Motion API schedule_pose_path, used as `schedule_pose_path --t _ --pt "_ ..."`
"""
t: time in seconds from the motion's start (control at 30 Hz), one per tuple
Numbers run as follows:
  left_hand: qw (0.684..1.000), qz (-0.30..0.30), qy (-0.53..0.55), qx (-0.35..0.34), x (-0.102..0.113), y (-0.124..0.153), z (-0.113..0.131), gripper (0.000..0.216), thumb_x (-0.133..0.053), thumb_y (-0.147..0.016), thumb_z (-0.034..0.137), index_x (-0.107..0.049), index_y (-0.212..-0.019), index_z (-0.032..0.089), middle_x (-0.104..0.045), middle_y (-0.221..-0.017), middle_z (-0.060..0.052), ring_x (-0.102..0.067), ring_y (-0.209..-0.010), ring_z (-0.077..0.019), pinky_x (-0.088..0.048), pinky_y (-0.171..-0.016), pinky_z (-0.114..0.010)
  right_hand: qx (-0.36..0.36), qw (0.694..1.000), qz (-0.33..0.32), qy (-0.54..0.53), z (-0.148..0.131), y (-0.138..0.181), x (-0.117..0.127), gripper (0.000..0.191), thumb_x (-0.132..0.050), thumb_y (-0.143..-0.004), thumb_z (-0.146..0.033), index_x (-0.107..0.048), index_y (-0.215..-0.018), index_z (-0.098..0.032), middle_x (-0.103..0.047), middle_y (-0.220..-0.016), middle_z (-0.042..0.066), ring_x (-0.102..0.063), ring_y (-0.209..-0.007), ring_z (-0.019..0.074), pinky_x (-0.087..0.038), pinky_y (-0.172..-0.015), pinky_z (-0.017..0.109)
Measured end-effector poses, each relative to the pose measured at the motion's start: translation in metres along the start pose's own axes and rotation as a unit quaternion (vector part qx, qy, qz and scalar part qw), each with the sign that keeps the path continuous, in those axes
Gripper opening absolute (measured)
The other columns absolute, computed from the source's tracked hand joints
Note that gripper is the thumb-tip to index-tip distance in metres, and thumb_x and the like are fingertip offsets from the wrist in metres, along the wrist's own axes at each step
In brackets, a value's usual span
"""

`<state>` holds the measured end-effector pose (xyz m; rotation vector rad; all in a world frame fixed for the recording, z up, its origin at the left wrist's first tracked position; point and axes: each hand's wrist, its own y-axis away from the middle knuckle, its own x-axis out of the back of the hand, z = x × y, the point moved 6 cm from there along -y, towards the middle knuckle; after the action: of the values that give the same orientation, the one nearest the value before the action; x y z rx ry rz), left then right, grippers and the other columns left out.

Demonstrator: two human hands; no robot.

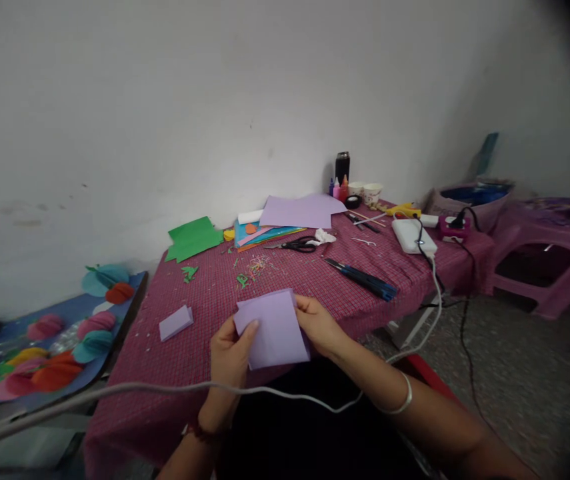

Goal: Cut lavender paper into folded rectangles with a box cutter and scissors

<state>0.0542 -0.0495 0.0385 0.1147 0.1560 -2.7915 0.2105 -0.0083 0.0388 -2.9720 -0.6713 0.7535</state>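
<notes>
Sheets of lavender paper (275,333), layered with slightly offset edges, are held up over the table's front edge. My left hand (231,350) grips their left side, with the thumb lying on the front face. At the upper right edge, my right hand (321,325) is closed on the same paper, its fingers partly hidden behind it. A smaller folded piece of lavender paper (175,323) lies on the checked tablecloth to the left. Beyond the hands are black-handled scissors (299,245) and a dark blue utility knife (362,278).
Green paper (195,238) and large lavender sheets (302,212) lie at the back, near paper scraps (259,265). A white power bank (413,237) sits at right. A white cable (275,393) crosses before my body. Colourful paper ornaments (59,370) rest on a blue surface at left.
</notes>
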Motion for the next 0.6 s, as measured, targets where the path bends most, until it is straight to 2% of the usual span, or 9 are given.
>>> schedule_pose_path --t 0.17,0.37,0.5,0.6 --pt "0.999 0.017 0.049 0.014 -0.002 0.002 0.001 0.037 -0.080 -0.062 0.033 -0.073 -0.094 0.015 -0.074 -0.085 -0.005 -0.065 -0.071 -0.0148 -0.053 -0.069 -0.028 0.007 1.000 -0.008 0.012 -0.001 0.003 -0.008 0.040 -0.072 -0.069 -0.052 -0.071 -0.091 -0.019 -0.069 -0.073 0.001 -0.059 -0.065 0.0139 -0.040 -0.058 0.023" --pt "0.999 0.018 0.039 -0.010 -0.002 0.003 0.003 0.034 -0.080 -0.064 0.031 -0.074 -0.094 0.016 -0.074 -0.086 -0.004 -0.065 -0.072 -0.0136 -0.052 -0.071 -0.026 0.011 1.000 -0.010 0.026 -0.003 0.005 -0.013 0.039 -0.070 -0.070 -0.052 -0.071 -0.092 -0.020 -0.069 -0.074 0.000 -0.059 -0.067 0.0144 -0.041 -0.061 0.024" --pt "0.999 0.025 0.032 -0.015 -0.002 0.004 0.002 0.035 -0.079 -0.064 0.032 -0.073 -0.094 0.015 -0.074 -0.086 -0.005 -0.065 -0.071 -0.0147 -0.053 -0.071 -0.028 0.007 0.999 -0.007 0.048 -0.002 0.007 -0.010 0.040 -0.069 -0.070 -0.055 -0.071 -0.091 -0.020 -0.067 -0.072 0.000 -0.056 -0.064 0.0141 -0.041 -0.060 0.024" --pt "0.999 0.021 0.023 -0.029 -0.002 0.005 0.004 0.035 -0.078 -0.066 0.032 -0.073 -0.095 0.014 -0.074 -0.086 -0.005 -0.065 -0.071 -0.0148 -0.053 -0.070 -0.027 0.021 0.997 0.011 0.070 -0.002 0.008 -0.004 0.043 -0.063 -0.075 -0.059 -0.071 -0.090 -0.020 -0.065 -0.071 0.001 -0.054 -0.064 0.0142 -0.041 -0.062 0.025"
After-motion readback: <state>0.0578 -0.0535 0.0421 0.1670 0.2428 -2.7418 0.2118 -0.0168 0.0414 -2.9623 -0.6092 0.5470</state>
